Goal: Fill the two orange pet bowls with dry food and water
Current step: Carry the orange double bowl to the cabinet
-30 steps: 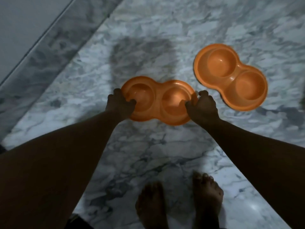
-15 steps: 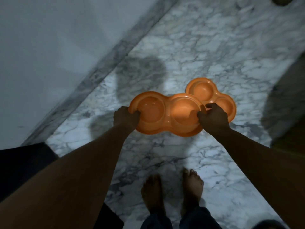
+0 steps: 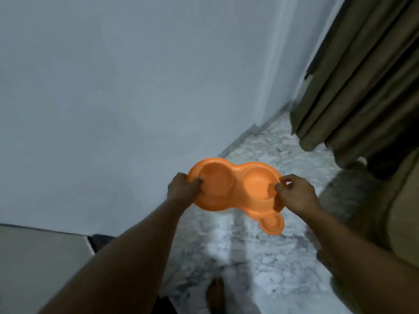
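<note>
An empty orange double pet bowl (image 3: 235,186) is up in the air in front of me, level, with both wells showing. My left hand (image 3: 181,189) grips its left rim, thumb inside the left well. My right hand (image 3: 297,196) pinches its right rim, thumb over the edge of the right well. Part of a second orange double bowl (image 3: 273,225) sticks out below the first, under my right hand. I cannot tell whether it lies on the floor or hangs from the same grip.
A plain white wall (image 3: 113,87) fills the left and top. Brown curtains (image 3: 362,87) hang at the right, above an olive shape (image 3: 403,200). Marble floor (image 3: 260,268) runs between them, with my bare foot (image 3: 216,295) at the bottom. A pale surface (image 3: 34,257) sits low on the left.
The bowl has risen from the floor with both hands still on its ends. The view has swung up from the floor to the wall and curtains.
</note>
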Tool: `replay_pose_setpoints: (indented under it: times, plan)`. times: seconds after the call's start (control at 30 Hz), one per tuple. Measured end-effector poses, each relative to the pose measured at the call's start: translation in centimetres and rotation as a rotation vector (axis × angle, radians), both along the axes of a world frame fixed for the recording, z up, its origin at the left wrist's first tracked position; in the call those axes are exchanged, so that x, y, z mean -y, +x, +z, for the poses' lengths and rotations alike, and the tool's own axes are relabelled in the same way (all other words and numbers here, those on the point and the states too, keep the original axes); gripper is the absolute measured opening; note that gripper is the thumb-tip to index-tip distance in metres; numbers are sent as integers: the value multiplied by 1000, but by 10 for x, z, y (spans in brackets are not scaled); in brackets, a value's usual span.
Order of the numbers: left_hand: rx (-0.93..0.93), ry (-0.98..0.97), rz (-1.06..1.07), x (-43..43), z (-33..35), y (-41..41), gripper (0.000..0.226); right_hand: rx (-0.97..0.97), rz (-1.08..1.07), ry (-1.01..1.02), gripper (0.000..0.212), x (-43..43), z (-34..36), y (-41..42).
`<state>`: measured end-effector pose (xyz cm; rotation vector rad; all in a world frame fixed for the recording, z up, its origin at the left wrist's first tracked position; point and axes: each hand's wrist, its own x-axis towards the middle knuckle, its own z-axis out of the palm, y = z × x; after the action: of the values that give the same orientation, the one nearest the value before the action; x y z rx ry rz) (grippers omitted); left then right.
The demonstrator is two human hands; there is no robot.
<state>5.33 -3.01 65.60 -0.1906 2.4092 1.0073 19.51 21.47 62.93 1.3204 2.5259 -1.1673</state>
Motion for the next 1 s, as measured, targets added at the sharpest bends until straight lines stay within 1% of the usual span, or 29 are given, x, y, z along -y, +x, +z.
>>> replay_pose_setpoints:
  times: [0.13,0.23,0.37,0.53,0.63,0.77,0.9,1.0]
  plan:
    - [-111,94,53,34,102,29,26,-146,64,47,35,20,93,15]
    - [-216,153,128,69,166,63,24,-244,155,79,37,42,151,24]
    - [-296,202,226,123,222,113,28,-353,254,108,36,83,218,45]
    - [-347,238,360,216,270,176,40,-413,436,108,32,160,284,58]
    - [-400,246,474,293,291,208,37,-463,560,132,32,235,315,57]
    - [-462,250,629,411,308,259,36,-505,759,131,35,357,341,62]
    - [-504,220,755,536,313,321,38,-527,908,91,36,492,351,78]
    - [-503,158,861,630,312,368,38,-534,1002,52,34,596,349,99]
